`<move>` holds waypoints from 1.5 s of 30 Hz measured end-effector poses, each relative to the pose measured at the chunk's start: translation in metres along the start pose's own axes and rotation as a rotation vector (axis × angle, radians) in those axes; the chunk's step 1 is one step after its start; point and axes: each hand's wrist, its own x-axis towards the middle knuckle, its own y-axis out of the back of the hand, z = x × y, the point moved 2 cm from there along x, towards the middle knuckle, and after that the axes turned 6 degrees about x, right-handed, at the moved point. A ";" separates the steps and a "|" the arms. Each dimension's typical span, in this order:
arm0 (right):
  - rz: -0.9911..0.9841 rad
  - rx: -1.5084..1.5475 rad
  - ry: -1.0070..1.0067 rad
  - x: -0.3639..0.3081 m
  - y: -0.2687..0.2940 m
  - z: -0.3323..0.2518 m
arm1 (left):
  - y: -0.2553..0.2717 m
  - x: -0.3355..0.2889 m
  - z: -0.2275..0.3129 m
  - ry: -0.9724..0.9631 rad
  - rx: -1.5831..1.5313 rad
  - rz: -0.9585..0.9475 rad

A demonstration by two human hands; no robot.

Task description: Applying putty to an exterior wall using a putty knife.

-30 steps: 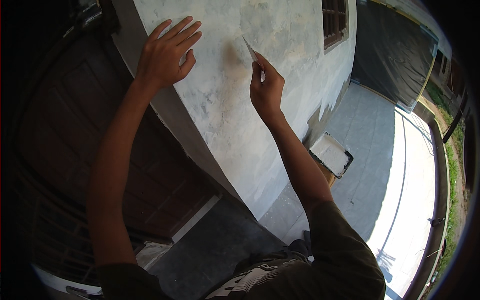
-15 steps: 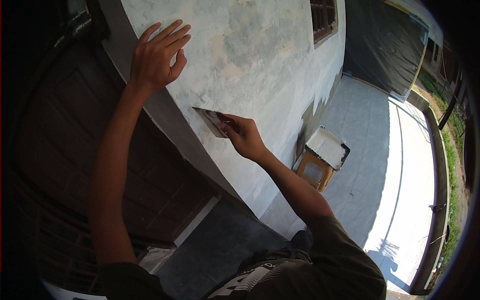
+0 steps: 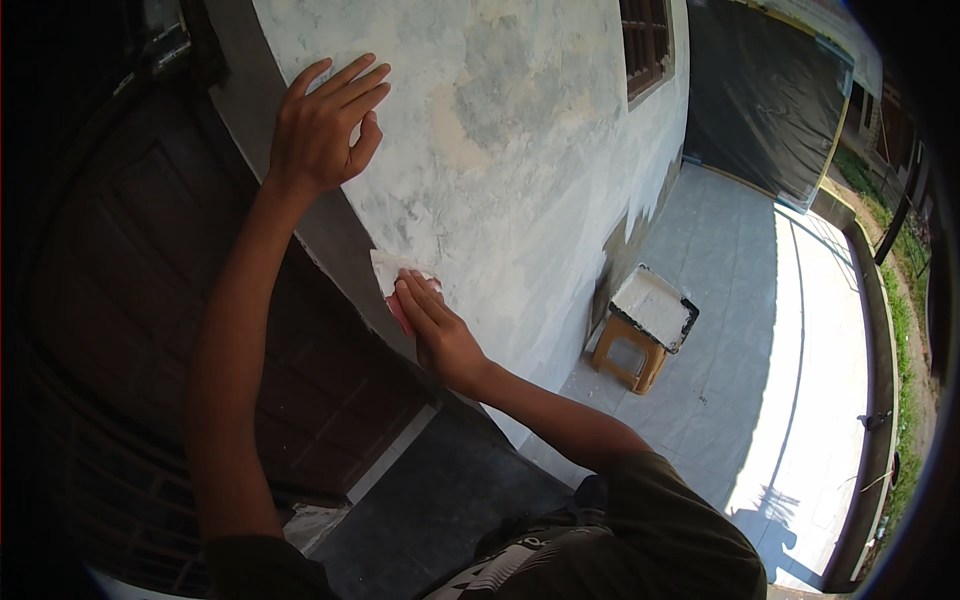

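My left hand (image 3: 325,135) rests flat against the patchy white and grey wall (image 3: 540,170), close to its corner, with the fingers spread. Lower down, my right hand (image 3: 445,345) grips a putty scraper (image 3: 388,266). Its flat, white-smeared blade lies on the wall right at the corner edge, and a bit of its reddish handle shows beside my fingers. My palm and fingers cover the rest of the handle.
A black-rimmed tray of white paste (image 3: 655,305) sits on a brown plastic stool (image 3: 628,355) by the wall's foot. Left of the corner is a dark panelled door (image 3: 170,230). Further off are a barred window (image 3: 645,45) and a dark sheet (image 3: 765,100).
My right hand has moved down and left with the scraper, onto the corner edge, and the blade has turned to lie flatter. My left hand keeps its place on the wall.
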 end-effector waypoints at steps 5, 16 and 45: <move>-0.151 0.445 -0.515 -0.051 0.040 0.012 | 0.000 0.002 -0.001 0.002 -0.002 0.003; 0.551 -0.165 -0.150 0.171 0.135 0.090 | -0.003 0.001 0.000 0.015 -0.004 -0.045; 0.146 -0.083 0.046 0.057 -0.005 0.017 | 0.002 -0.005 -0.005 -0.021 -0.061 0.034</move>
